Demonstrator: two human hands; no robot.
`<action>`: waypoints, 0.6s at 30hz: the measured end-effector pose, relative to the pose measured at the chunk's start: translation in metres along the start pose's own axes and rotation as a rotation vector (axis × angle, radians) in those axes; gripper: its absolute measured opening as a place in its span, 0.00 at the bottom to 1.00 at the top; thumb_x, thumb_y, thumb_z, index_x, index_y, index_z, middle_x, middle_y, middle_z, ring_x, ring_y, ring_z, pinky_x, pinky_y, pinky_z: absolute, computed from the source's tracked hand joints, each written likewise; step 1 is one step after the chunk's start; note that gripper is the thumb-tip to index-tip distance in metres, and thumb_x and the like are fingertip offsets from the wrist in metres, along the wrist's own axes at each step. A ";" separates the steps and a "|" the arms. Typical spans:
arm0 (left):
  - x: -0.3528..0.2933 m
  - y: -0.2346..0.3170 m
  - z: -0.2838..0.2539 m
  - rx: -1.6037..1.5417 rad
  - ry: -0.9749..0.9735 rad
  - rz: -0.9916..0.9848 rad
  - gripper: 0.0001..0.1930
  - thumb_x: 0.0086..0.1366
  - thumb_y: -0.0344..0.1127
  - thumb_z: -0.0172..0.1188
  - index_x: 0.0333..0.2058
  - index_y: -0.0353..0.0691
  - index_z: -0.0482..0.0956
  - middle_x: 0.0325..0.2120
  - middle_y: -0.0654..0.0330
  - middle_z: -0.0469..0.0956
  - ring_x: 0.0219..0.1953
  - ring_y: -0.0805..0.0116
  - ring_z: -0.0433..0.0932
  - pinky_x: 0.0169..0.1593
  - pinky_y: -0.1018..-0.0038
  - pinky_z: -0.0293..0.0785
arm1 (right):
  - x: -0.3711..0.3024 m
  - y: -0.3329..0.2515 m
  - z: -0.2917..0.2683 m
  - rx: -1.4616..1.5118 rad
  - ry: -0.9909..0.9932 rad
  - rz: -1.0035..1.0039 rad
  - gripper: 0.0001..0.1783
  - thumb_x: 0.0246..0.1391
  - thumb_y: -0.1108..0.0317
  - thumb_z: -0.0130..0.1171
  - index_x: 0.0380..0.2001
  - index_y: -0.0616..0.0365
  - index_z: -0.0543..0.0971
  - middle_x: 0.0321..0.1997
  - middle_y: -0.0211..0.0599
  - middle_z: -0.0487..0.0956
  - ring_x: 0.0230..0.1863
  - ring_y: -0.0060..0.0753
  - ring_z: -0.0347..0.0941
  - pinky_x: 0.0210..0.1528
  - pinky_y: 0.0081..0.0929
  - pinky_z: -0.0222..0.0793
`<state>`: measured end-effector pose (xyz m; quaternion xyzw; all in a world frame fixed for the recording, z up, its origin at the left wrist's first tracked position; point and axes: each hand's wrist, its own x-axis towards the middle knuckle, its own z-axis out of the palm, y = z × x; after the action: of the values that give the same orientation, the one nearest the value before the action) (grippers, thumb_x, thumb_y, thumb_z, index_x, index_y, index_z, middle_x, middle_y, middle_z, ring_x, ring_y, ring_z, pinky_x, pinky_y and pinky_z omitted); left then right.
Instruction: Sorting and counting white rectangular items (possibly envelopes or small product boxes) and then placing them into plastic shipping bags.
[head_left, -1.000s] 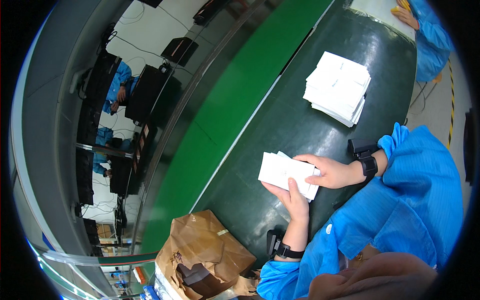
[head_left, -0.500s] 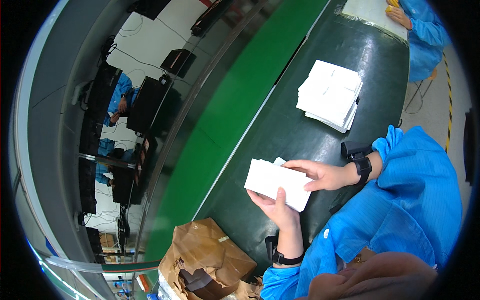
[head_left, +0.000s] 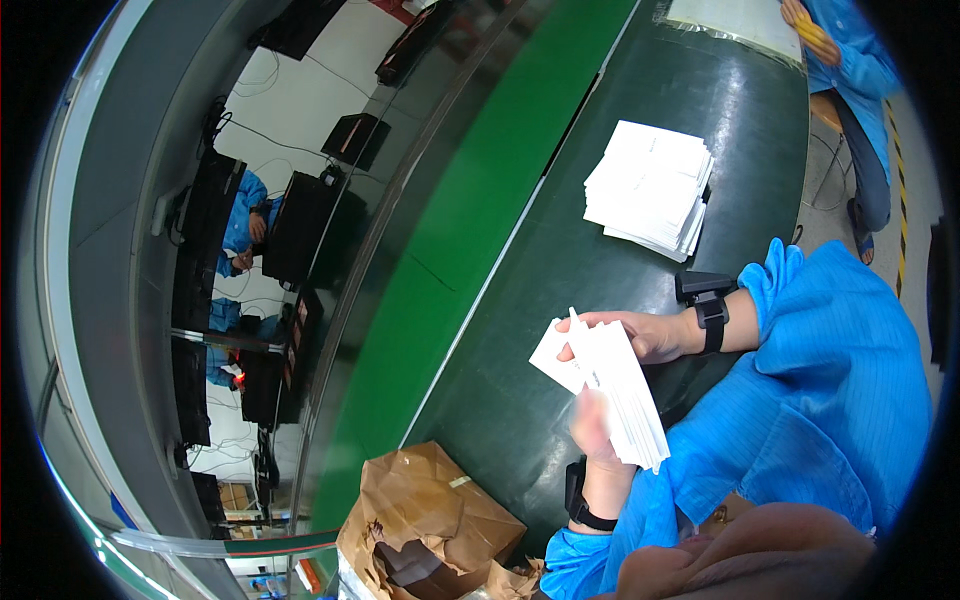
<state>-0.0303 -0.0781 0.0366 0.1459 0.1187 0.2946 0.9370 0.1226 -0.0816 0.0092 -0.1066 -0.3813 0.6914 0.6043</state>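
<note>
A bundle of white folded paper sheets (head_left: 622,395) is between my hands, tilted so that its layered edges show. One white sheet (head_left: 550,358) juts out at an angle on the bundle's left side. My right hand (head_left: 648,336) grips the bundle's upper end, with fingers reaching behind it. My left hand (head_left: 592,425) closes on the lower part, its thumb in front and blurred by motion. Beyond my hands, a larger pile of similar white papers (head_left: 648,190) lies on the dark green table, its layers slightly uneven.
A torn brown paper bag (head_left: 440,500) stands near my left forearm. Alongside the dark table (head_left: 500,370) runs a bright green belt-like strip (head_left: 430,260). At the far right sits a person in blue (head_left: 850,50), holding something yellow. Black screens and cables line the left.
The bundle has turned from lying nearly flat across my hands to a steeper slant, its edges now showing. One sheet sticks out to the left. My left hand has shifted toward me.
</note>
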 end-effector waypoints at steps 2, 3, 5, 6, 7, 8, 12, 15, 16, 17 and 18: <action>0.001 -0.005 0.000 -0.078 -0.015 -0.047 0.20 0.58 0.35 0.48 0.47 0.30 0.64 0.39 0.50 0.70 0.37 0.60 0.73 0.39 0.73 0.74 | 0.000 -0.002 -0.007 -0.042 -0.054 -0.056 0.50 0.31 0.46 0.69 0.56 0.56 0.58 0.52 0.35 0.66 0.53 0.29 0.63 0.55 0.30 0.59; 0.002 -0.008 0.001 -0.053 -0.031 -0.062 0.22 0.58 0.36 0.49 0.50 0.32 0.62 0.41 0.52 0.70 0.40 0.60 0.73 0.41 0.71 0.73 | 0.000 -0.005 -0.007 -0.065 -0.020 -0.016 0.51 0.30 0.47 0.70 0.56 0.58 0.57 0.52 0.36 0.67 0.53 0.30 0.63 0.55 0.31 0.59; 0.004 -0.014 0.007 -0.005 -0.062 -0.092 0.26 0.58 0.38 0.51 0.54 0.35 0.57 0.44 0.55 0.69 0.44 0.60 0.71 0.45 0.69 0.71 | 0.001 -0.010 -0.007 -0.112 0.046 0.064 0.52 0.29 0.51 0.72 0.55 0.60 0.57 0.51 0.37 0.68 0.54 0.33 0.63 0.56 0.31 0.58; 0.007 -0.015 0.009 -0.076 -0.065 -0.113 0.23 0.59 0.37 0.50 0.52 0.36 0.60 0.43 0.55 0.69 0.43 0.61 0.71 0.43 0.70 0.72 | 0.001 -0.010 -0.007 -0.092 0.040 0.033 0.48 0.33 0.53 0.69 0.55 0.60 0.57 0.51 0.38 0.67 0.53 0.31 0.64 0.56 0.30 0.58; 0.010 -0.015 0.013 -0.147 -0.069 -0.134 0.20 0.60 0.36 0.48 0.51 0.37 0.62 0.41 0.55 0.69 0.42 0.62 0.70 0.41 0.70 0.73 | 0.001 -0.010 -0.006 -0.072 0.034 0.003 0.44 0.36 0.55 0.67 0.54 0.60 0.57 0.50 0.38 0.67 0.51 0.29 0.64 0.55 0.28 0.59; 0.012 -0.015 0.014 -0.218 -0.073 -0.155 0.17 0.61 0.36 0.47 0.49 0.39 0.64 0.39 0.54 0.69 0.41 0.64 0.69 0.40 0.71 0.74 | 0.001 -0.010 -0.006 -0.052 0.028 -0.027 0.40 0.40 0.57 0.65 0.53 0.61 0.58 0.50 0.38 0.67 0.50 0.27 0.65 0.54 0.27 0.60; 0.007 -0.013 -0.008 0.004 -0.019 -0.136 0.20 0.63 0.40 0.45 0.51 0.36 0.61 0.43 0.52 0.68 0.45 0.60 0.69 0.40 0.68 0.74 | 0.000 -0.010 -0.016 -0.039 0.136 -0.014 0.38 0.42 0.59 0.64 0.52 0.62 0.58 0.48 0.36 0.67 0.47 0.27 0.67 0.51 0.25 0.64; -0.002 -0.012 -0.012 0.241 0.079 -0.113 0.21 0.65 0.43 0.42 0.51 0.35 0.60 0.45 0.52 0.68 0.47 0.59 0.68 0.41 0.67 0.74 | -0.002 -0.016 -0.011 -0.041 0.210 0.021 0.34 0.44 0.61 0.63 0.51 0.61 0.59 0.48 0.36 0.67 0.45 0.27 0.67 0.47 0.25 0.67; -0.002 -0.012 -0.009 0.320 0.113 -0.104 0.22 0.65 0.44 0.42 0.52 0.35 0.60 0.45 0.51 0.67 0.48 0.59 0.68 0.41 0.66 0.74 | -0.002 -0.018 -0.009 -0.014 0.222 0.044 0.33 0.44 0.63 0.63 0.51 0.62 0.60 0.48 0.37 0.67 0.45 0.27 0.67 0.46 0.25 0.68; -0.003 -0.012 -0.007 0.485 0.196 -0.075 0.23 0.65 0.45 0.41 0.52 0.34 0.60 0.46 0.52 0.67 0.48 0.59 0.68 0.44 0.67 0.72 | -0.003 -0.019 -0.008 0.013 0.234 0.067 0.32 0.44 0.64 0.63 0.50 0.62 0.60 0.47 0.37 0.67 0.46 0.27 0.67 0.45 0.25 0.69; -0.005 -0.012 -0.004 0.651 0.277 -0.045 0.24 0.65 0.46 0.41 0.52 0.33 0.60 0.48 0.52 0.66 0.48 0.60 0.69 0.46 0.67 0.70 | -0.003 -0.017 -0.011 0.020 0.265 0.055 0.30 0.45 0.65 0.62 0.50 0.62 0.61 0.47 0.38 0.68 0.45 0.28 0.67 0.45 0.26 0.69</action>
<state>-0.0297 -0.0896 0.0299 0.3926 0.3355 0.2374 0.8228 0.1431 -0.0804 0.0123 -0.2015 -0.2880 0.6913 0.6313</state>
